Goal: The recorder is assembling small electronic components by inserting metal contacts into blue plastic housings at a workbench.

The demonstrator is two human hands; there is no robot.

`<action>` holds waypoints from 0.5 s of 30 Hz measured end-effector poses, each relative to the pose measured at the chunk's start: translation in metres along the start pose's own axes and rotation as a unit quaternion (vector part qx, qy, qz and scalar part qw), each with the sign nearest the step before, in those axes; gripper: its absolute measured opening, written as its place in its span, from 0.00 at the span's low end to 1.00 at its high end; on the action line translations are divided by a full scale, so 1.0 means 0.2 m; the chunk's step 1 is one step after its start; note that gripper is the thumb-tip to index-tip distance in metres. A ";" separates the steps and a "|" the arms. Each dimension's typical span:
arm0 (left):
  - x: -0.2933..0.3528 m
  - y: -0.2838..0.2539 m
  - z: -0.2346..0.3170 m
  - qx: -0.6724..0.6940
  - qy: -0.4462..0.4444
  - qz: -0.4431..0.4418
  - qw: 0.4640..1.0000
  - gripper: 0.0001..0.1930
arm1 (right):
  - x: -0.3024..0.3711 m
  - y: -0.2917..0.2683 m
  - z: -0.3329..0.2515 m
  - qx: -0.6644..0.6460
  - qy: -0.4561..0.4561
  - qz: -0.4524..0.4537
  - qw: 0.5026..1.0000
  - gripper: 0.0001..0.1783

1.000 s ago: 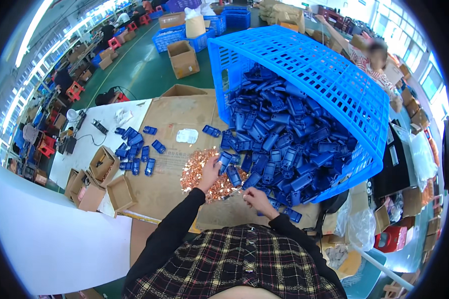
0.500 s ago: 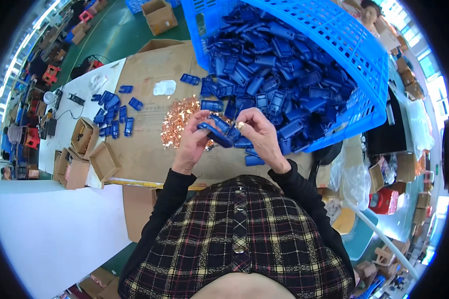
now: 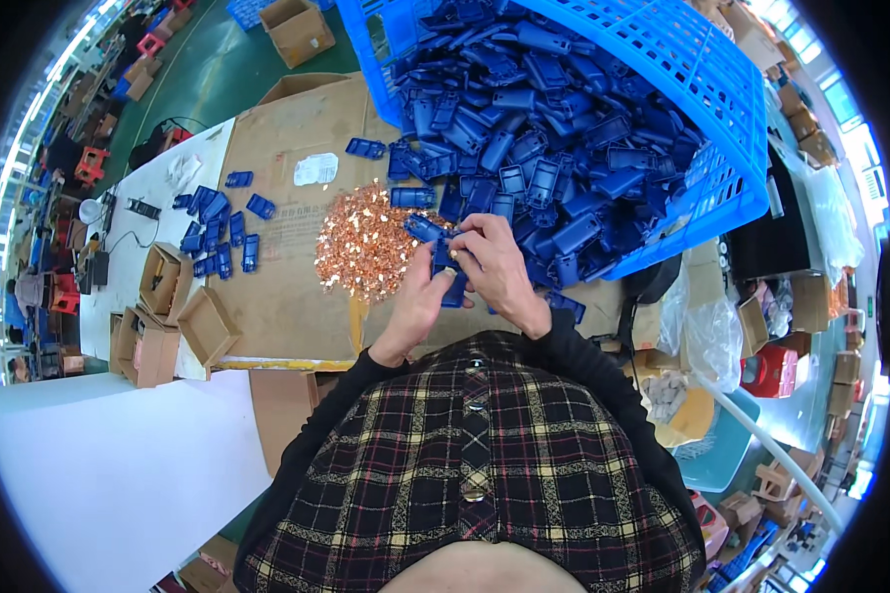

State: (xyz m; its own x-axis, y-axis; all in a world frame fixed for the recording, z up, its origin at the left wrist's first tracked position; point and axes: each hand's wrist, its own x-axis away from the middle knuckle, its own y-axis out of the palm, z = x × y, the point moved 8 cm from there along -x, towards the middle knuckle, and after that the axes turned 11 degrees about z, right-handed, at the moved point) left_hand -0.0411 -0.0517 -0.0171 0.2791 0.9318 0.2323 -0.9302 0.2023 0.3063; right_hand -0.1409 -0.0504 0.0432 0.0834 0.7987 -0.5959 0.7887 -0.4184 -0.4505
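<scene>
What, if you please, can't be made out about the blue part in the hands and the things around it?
Head view only:
- Blue part: mostly covered by the left hand and right hand; its shape is unclear.
- Anything pinched in the right fingers: too small to tell.
- Copper pieces: too small to make out singly.
- Blue basket: top cut off by the picture edge.
- Table's near edge: hidden by the plaid shirt.

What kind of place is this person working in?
Probably a factory assembly floor: a tipped blue crate spills identical blue plastic housings, copper-coloured metal bits lie heaped, and other workstations stand around.
</scene>
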 end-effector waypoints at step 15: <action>0.02 -0.05 0.03 -0.125 -0.004 0.031 0.992 0.13 | 0.11 0.12 0.15 -0.184 0.286 -0.126 0.932 0.14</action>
State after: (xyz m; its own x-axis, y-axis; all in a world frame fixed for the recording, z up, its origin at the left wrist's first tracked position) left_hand -0.0297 -0.0514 -0.0135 0.2201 0.9424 0.2517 -0.9755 0.2135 0.0535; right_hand -0.1382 -0.0559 -0.0009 0.0950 0.9955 -0.0017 0.9737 -0.0933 -0.2078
